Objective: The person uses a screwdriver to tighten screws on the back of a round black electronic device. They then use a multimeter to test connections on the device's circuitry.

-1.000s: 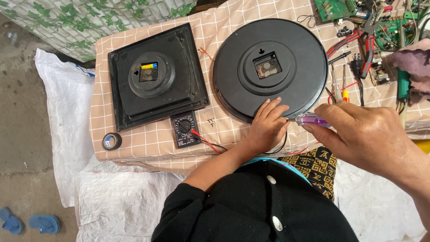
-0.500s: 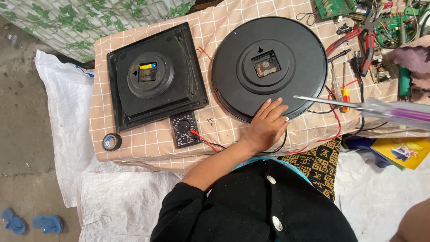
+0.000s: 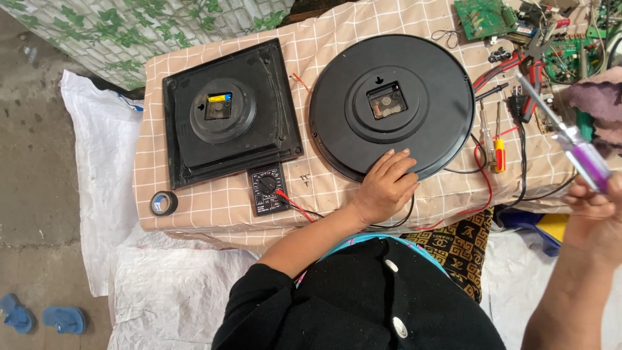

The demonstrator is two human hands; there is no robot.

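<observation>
— Head view: what is being gripped?
— A purple-handled screwdriver point(image 3: 570, 139) is being clasped by the right hand point(image 3: 599, 217), partly cut off, blurred. The round black clock point(image 3: 391, 107) on the worktop point(image 3: 214, 207) is being pressed by the left hand point(image 3: 384, 188), fingers spread.

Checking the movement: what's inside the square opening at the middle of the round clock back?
Inside the round clock back, the square opening shows brownish metal parts; finer detail is too small to tell.

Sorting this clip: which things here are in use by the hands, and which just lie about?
In use:
left hand resting on round black clock back
right hand holding purple-handled screwdriver

Lying about:
square black clock back
multimeter
roll of black tape
green circuit board
orange-handled screwdriver
</observation>
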